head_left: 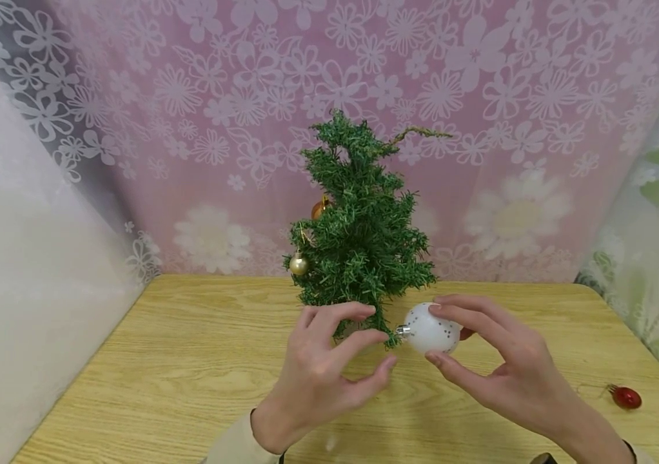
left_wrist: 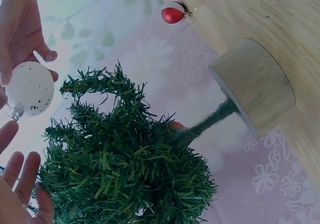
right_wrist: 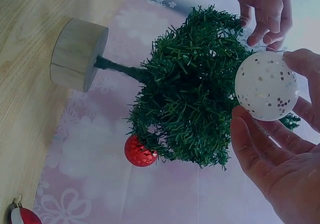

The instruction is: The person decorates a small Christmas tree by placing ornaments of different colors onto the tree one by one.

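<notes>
The right grip [head_left: 500,361] pinches a white speckled bauble [head_left: 429,330] between thumb and fingertips, beside a small green tree [head_left: 361,225] on the tabletop [head_left: 161,361]. It looks light, smooth, likely brittle; hold it gently around the middle. The left grip [head_left: 329,361], fingers spread, nears its silver cap [head_left: 402,331].

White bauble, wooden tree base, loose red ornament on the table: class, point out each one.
white bauble [head_left: 429,328], head view, middle of its dotted shell.
wooden tree base [right_wrist: 76,53], right wrist view, its rounded side.
loose red ornament [head_left: 625,397], head view, its shiny body.
</notes>
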### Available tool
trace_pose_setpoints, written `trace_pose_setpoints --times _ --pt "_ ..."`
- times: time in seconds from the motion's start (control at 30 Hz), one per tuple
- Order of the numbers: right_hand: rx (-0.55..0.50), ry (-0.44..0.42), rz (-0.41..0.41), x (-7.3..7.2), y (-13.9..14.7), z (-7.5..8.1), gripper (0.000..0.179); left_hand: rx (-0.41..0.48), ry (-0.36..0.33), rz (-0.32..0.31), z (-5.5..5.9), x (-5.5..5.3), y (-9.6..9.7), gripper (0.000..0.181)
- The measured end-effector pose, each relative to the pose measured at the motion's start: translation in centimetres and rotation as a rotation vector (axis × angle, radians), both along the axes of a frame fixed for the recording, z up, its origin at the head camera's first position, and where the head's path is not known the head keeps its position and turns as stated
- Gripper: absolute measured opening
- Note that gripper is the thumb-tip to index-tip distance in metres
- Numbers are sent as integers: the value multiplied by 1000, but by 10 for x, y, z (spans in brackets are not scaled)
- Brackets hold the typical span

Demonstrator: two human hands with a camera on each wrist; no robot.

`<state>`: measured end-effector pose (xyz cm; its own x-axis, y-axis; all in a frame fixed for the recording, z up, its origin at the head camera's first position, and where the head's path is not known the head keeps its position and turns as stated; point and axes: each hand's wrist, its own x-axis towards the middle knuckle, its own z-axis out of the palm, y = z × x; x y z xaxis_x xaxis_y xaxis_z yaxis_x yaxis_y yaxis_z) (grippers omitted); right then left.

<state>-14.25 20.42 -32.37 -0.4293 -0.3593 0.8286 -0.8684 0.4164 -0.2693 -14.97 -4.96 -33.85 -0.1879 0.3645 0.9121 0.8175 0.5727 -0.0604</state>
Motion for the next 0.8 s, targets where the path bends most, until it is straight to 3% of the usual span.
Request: trace_pose_setpoints --times 0.13,0.27,0.53,0.8 --pt "7 -6 15 0 -1 0 52 -18 0 22 -1 1 1 18" --pt "22 -23 15 1 -2 0 50 -5 4 17 -1 0 1 8" --pt "5 -19 11 0 -3 -4 51 105 -35 -29 1 -1 0 16" --pt "100 -99 -48 6 -5 -1 50 144 -66 -39 2 -2 -2 17"
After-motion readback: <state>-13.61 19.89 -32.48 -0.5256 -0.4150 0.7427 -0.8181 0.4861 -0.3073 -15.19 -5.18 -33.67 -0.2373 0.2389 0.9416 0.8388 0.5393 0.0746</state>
